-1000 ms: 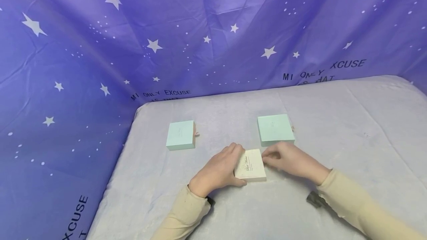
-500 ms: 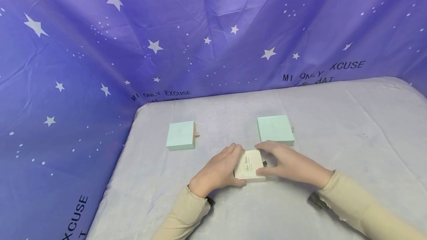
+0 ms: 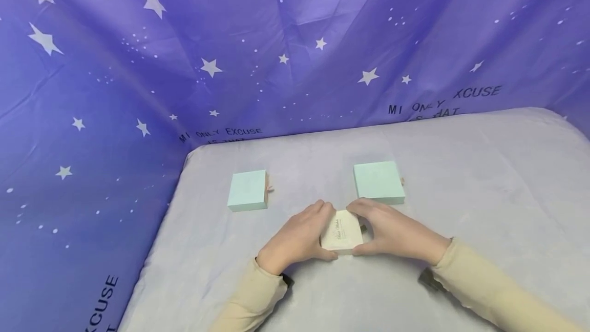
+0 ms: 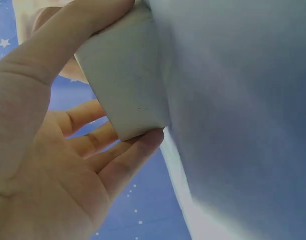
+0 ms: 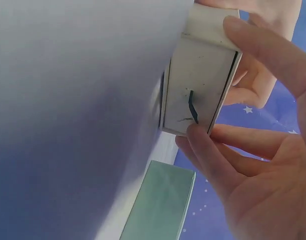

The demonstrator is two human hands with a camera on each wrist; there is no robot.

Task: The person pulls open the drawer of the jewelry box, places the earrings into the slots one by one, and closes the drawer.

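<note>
A small cream gift box [image 3: 343, 234] with dark lettering on its lid lies on the cloth between both hands. My left hand [image 3: 297, 237] grips its left end, thumb along the near edge and fingers at the far edge. At the other end, my right hand [image 3: 398, 229] holds it the same way, thumb on the near edge and fingertips at the far corner. The right wrist view shows a drawer-like end face with a dark ribbon pull [image 5: 192, 106] between that thumb and fingers. In the left wrist view the opposite end [image 4: 125, 82] is plain.
Two mint-green boxes with small ribbon tabs lie farther back: one box [image 3: 248, 188] to the left, another box [image 3: 379, 181] just beyond my right hand. Pale grey cloth [image 3: 488, 193] covers the table. A purple star-printed curtain [image 3: 258, 24] hangs behind and to the left.
My right hand has gone from curled fingers beside the box's right end to a spread grip across that end, uncovering the dark ribbon. My left hand keeps its hold.
</note>
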